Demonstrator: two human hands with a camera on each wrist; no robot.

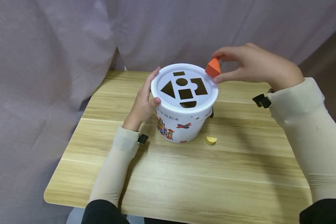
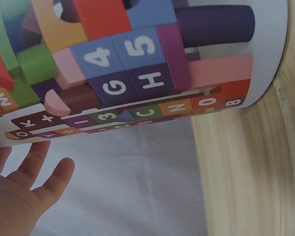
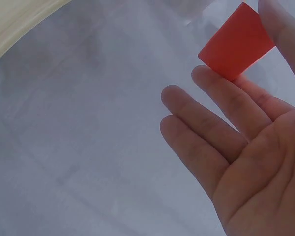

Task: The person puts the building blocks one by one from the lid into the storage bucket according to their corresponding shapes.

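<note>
Right now your right hand (image 1: 252, 67) pinches the orange triangular block (image 1: 213, 67) between thumb and fingertips, holding it in the air just over the far right rim of the white bucket (image 1: 182, 124), beside its lid (image 1: 212, 92) with the shape cut-outs. Your left hand (image 1: 143, 101) rests against the bucket's left side, fingers relaxed along the wall and thumb at the lid's rim. A yellow half-round block (image 1: 210, 140) lies on the wooden table (image 1: 184, 180), just beside the bucket's base.
</note>
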